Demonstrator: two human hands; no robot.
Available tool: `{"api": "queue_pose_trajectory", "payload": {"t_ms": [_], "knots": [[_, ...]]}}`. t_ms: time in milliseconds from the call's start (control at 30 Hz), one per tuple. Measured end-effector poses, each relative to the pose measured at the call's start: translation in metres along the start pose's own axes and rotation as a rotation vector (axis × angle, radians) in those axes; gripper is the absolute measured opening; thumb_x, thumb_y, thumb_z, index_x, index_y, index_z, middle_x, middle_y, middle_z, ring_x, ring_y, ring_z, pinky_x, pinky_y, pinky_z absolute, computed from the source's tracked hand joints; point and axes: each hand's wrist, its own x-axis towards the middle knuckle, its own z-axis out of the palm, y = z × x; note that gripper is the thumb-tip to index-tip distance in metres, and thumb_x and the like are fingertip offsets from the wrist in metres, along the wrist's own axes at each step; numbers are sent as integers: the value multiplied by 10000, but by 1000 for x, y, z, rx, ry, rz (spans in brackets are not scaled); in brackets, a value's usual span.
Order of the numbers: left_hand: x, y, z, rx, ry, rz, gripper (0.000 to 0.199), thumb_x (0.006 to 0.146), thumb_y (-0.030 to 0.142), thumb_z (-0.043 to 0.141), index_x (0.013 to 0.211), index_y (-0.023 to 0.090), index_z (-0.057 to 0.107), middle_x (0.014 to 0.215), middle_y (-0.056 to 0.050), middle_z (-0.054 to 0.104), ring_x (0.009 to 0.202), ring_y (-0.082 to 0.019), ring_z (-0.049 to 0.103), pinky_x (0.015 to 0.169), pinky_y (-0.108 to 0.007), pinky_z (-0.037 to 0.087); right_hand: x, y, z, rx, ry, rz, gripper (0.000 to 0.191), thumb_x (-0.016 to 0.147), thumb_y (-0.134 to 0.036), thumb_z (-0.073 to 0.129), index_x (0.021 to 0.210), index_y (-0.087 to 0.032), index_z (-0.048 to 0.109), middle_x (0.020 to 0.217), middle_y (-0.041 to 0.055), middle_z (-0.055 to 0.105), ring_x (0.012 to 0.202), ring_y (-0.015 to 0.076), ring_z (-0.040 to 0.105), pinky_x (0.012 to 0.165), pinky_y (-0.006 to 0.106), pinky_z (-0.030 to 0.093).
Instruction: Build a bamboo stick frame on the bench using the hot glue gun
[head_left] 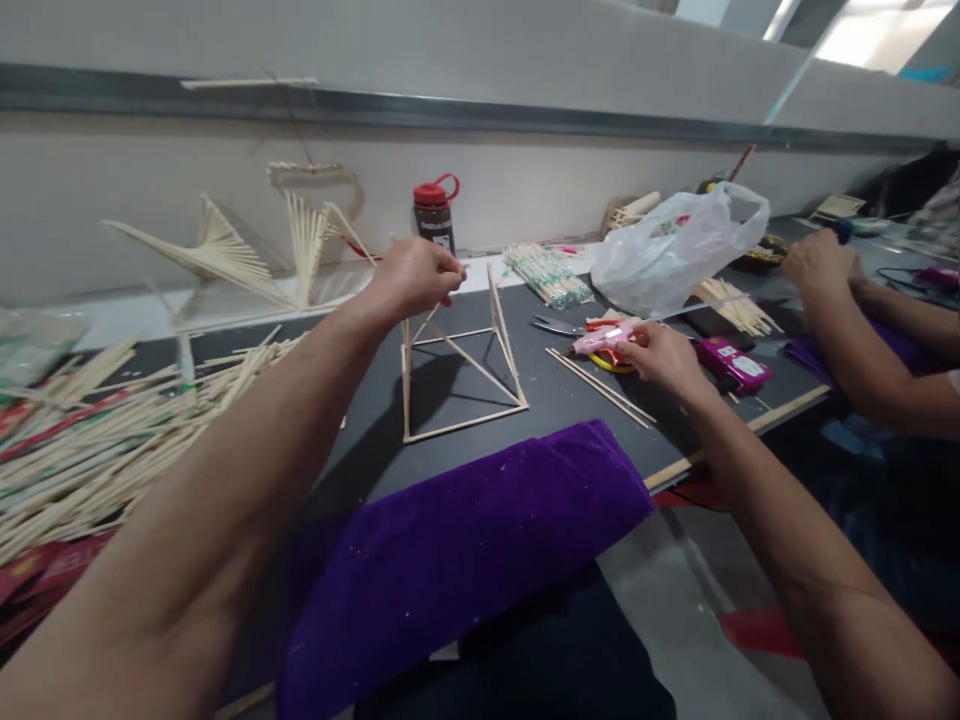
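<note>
My left hand (420, 275) is pinching over the dark table (559, 400), grip contents unclear. Below, the stick frame (465, 422) is standing: base apparently joined, sides partly up, top looking unfinished. My right hand (664, 358) is gripping a pink glue gun (602, 338); two thin sticks (600, 389) are lying loose.

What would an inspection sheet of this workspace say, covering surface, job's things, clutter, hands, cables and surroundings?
Surface: dark table with a pale strip along its near edge.
Job's things: stick frame standing on the table; pink glue gun, nozzle toward the frame.
Clutter: loose sticks heaped at left; purple cloth at the near edge; bottle near the wall; plastic bag right of it.
Hands: left hand pinching at the frame's top; right hand gripping the glue gun.
Cables: thin dark line below the table edge, possibly a cable.
Surroundings: pale wall behind; co-worker's hands at right.
</note>
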Motion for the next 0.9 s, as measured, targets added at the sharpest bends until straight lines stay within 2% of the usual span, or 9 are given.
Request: {"api": "queue_pose_trajectory", "payload": {"t_ms": [67, 133, 200, 267, 333, 433, 533, 633, 900], "knots": [[0, 0, 2, 5, -5, 11, 134, 785, 241, 645, 788, 188, 768, 614, -38, 687, 628, -175, 608, 624, -285, 421, -6, -16, -3, -259, 142, -81, 406, 895, -421, 583, 1110, -110, 731, 1017, 202, 738, 838, 296, 670, 699, 367, 454], [-1, 0, 4, 5, -10, 28, 157, 792, 231, 628, 812, 175, 774, 619, -43, 685, 652, -175, 614, 632, -279, 429, -8, -41, -5, -256, 227, -201, 364, 920, -375, 563, 1142, -139, 728, 1133, 199, 717, 942, 308, 662, 777, 393, 470], [-1, -1, 6, 3, -16, 36, 170, 799, 222, 622, 829, 157, 776, 630, -52, 686, 693, -178, 618, 656, -277, 440, -5, -71, -3, -57, 241, -345, 269, 915, -331, 581, 1064, -187, 754, 1065, 131, 732, 949, 273, 656, 855, 396, 480], [-1, -1, 6, -7, -21, 38, 187, 813, 221, 621, 866, 135, 778, 653, -61, 693, 732, -180, 617, 696, -280, 450, 6, -102, 4, 162, 202, -478, 186, 892, -288, 611, 968, -224, 768, 973, 74, 733, 954, 245, 649, 921, 394, 482], [0, -3, 6, -24, -23, 37, 205, 828, 226, 623, 907, 118, 778, 675, -67, 700, 766, -184, 617, 733, -286, 456, 22, -128, 14, 343, 178, -534, 157, 869, -250, 624, 922, -245, 772, 957, 39, 731, 974, 227, 643, 950, 393, 483], [2, -6, 5, -40, -11, 31, 195, 829, 224, 632, 909, 123, 780, 662, -62, 686, 790, -195, 627, 745, -289, 458, 48, -154, 31, 554, 156, -539, 168, 848, -244, 631, 932, -239, 776, 933, 21, 729, 989, 211, 640, 932, 381, 504], [4, -8, 7, -46, 5, 26, 173, 808, 207, 648, 895, 142, 783, 640, -49, 667, 806, -207, 644, 749, -285, 461, 62, -167, 44, 711, 109, -504, 197, 847, -311, 638, 958, -224, 776, 933, 23, 732, 994, 202, 649, 879, 361, 532], [4, -7, 9, -49, 9, 36, 180, 807, 198, 642, 901, 144, 785, 648, -49, 671, 818, -217, 654, 777, -293, 464, 63, -173, 53, 788, 63, -447, 226, 811, -358, 679, 959, -219, 778, 905, 18, 734, 953, 191, 661, 837, 344, 547], [7, -6, 13, -9, 12, 91, 194, 821, 220, 633, 894, 131, 790, 717, -78, 707, 900, -251, 667, 827, -325, 457, 54, -180, 62, 886, 36, -381, 206, 777, -267, 654, 930, -199, 774, 881, 8, 740, 897, 165, 665, 821, 318, 554]]}}
